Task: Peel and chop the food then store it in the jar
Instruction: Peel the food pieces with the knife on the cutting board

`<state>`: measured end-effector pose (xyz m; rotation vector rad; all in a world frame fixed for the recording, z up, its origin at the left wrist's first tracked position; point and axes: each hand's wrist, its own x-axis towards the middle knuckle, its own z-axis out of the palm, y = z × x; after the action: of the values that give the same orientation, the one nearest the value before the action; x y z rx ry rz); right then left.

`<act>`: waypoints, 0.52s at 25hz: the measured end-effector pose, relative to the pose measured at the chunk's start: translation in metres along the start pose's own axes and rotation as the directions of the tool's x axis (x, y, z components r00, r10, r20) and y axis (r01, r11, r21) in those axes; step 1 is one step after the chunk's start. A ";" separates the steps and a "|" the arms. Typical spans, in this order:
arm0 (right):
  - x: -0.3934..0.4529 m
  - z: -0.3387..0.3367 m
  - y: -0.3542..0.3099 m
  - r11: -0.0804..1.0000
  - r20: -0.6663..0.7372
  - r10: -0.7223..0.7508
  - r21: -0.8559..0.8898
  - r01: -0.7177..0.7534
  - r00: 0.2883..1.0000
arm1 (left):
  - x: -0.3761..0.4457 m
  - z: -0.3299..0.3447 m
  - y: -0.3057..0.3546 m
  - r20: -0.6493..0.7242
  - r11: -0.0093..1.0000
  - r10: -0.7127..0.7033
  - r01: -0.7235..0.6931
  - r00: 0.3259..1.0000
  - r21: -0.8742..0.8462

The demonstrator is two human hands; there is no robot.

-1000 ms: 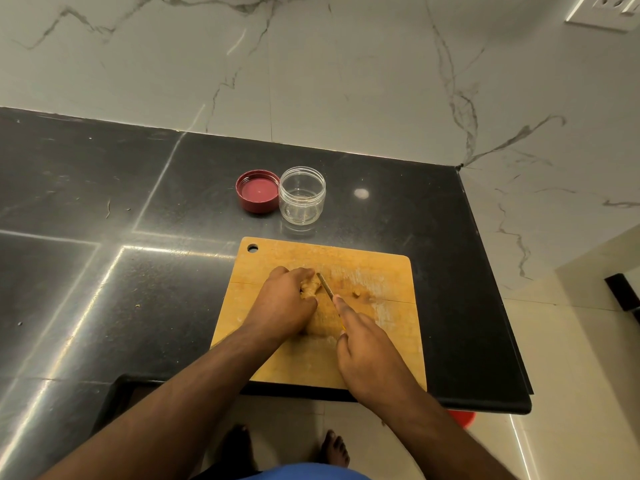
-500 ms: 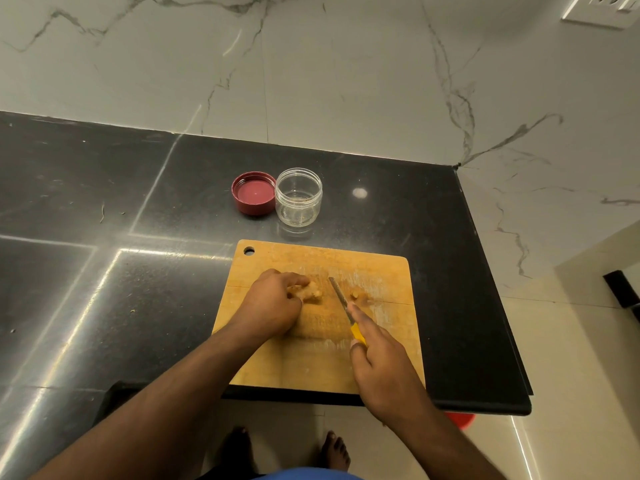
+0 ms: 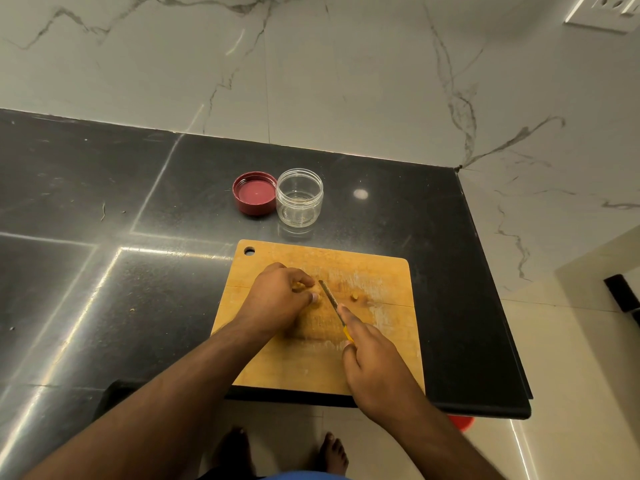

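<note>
**Blade just right of the pinned food**

The food (image 3: 300, 286) lies mid-board, pinched under my left hand (image 3: 280, 299). My right hand (image 3: 374, 362) clenches the knife (image 3: 330, 299), whose blade runs away from me, just right of those fingertips.

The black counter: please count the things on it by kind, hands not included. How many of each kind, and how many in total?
Cutting board: 1
Knife: 1
Clear jar: 1
Red lid: 1
Food pieces: 2 visible, one gripped by the left hand, one loose
Total: 6
</note>
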<state>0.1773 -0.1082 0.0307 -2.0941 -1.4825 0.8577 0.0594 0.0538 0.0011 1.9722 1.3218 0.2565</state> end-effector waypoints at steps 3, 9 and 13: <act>0.003 0.001 -0.002 1.000 0.007 -0.006 -0.031 0.006 1.000 | 0.003 -0.001 0.000 0.008 1.000 0.007 -0.007 1.000 -0.006; 0.009 -0.002 -0.003 0.996 0.051 -0.010 -0.088 0.014 0.999 | 0.005 -0.005 0.002 0.038 1.000 0.012 -0.013 0.999 0.003; 0.022 -0.004 0.000 0.988 0.095 0.009 -0.153 0.006 0.995 | 0.006 -0.008 0.007 0.071 0.999 0.025 -0.027 0.997 0.034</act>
<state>0.1851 -0.0875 0.0287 -2.1909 -1.6442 0.8808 0.0628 0.0613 0.0103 2.0102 1.2640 0.1757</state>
